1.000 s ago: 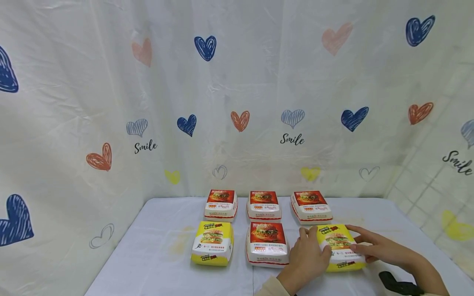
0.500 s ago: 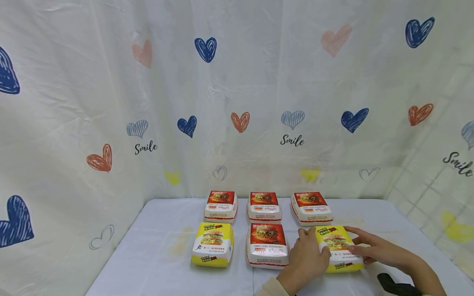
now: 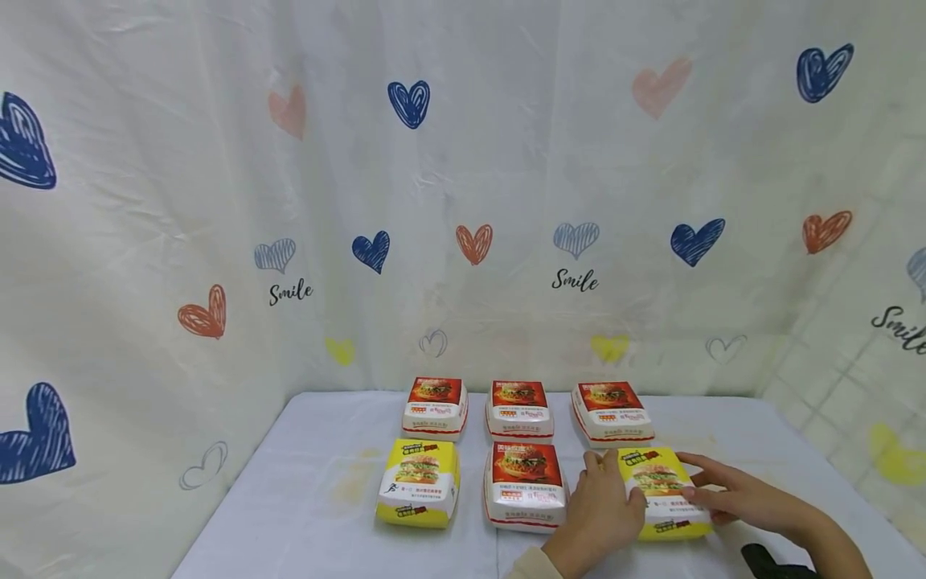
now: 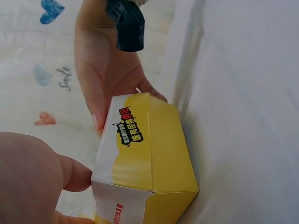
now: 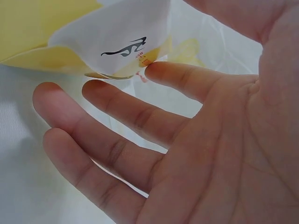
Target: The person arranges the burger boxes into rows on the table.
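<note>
A yellow-and-white burger box (image 3: 661, 503) sits at the front right of the table, between the two hands. My left hand (image 3: 600, 507) is at its left side, thumb near the top edge and fingers reaching toward the back corner. In the left wrist view, a fingertip meets an edge of the burger box (image 4: 163, 154). My right hand (image 3: 748, 494) is at the right side, with its thumb at the top edge. The right wrist view has the fingers fairly straight; the index fingertip touches the burger box (image 5: 126, 39), and the others are spread below it.
A red-and-white burger box (image 3: 526, 490) stands just left of my left hand, then another yellow one (image 3: 418, 486). Behind them is a row of red-and-white boxes (image 3: 436, 406). A white curtain (image 3: 463, 177) printed with hearts hangs behind the white-covered table (image 3: 304, 498).
The yellow burger box between my hands has shifted very slightly left, and my right hand with it. The head view has tilted a little. The other boxes stay in place.
</note>
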`<action>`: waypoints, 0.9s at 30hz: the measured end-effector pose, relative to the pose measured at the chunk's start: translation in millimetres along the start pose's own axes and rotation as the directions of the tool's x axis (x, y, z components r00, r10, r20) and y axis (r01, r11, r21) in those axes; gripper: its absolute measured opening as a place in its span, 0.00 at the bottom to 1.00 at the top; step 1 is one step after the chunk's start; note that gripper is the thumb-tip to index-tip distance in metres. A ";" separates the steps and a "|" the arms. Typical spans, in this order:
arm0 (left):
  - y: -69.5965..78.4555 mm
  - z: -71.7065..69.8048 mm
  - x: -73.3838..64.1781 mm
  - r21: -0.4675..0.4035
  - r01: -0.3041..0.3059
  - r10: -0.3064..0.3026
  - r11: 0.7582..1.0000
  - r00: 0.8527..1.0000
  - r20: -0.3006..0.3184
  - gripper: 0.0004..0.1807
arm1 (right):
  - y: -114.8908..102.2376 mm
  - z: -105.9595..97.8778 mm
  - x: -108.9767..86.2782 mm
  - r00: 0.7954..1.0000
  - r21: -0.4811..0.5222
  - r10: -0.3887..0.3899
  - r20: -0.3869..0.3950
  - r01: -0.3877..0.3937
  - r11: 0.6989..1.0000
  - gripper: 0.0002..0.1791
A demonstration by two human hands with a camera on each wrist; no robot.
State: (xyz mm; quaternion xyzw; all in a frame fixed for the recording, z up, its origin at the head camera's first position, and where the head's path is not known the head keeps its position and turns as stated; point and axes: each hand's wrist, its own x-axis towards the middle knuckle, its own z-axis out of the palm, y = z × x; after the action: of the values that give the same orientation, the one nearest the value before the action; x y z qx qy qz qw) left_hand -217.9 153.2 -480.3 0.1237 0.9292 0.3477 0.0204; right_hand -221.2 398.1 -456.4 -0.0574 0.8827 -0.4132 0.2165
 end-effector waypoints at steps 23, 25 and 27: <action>0.7 0.1 2.6 0.017 0.024 -0.024 1.000 0.999 0.027 0.32 | -4.0 0.0 -0.3 0.998 -0.027 0.018 -0.056 -0.020 0.999 0.43; 1.0 -1.3 2.2 0.024 0.016 -0.016 1.000 0.999 0.027 0.32 | -2.6 -2.0 -0.8 0.998 -0.032 0.007 -0.067 -0.009 0.999 0.41; 2.0 -4.1 1.2 0.039 0.002 -0.003 0.999 1.000 0.016 0.31 | -1.9 -3.7 -1.0 0.997 -0.029 -0.011 -0.082 0.008 1.000 0.40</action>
State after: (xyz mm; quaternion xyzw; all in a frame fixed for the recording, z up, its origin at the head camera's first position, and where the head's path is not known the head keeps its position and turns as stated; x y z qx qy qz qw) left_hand -219.1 152.3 -475.9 0.1259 0.9357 0.3286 0.0261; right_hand -222.0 399.8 -452.5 -0.0476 0.8964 -0.4034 0.1772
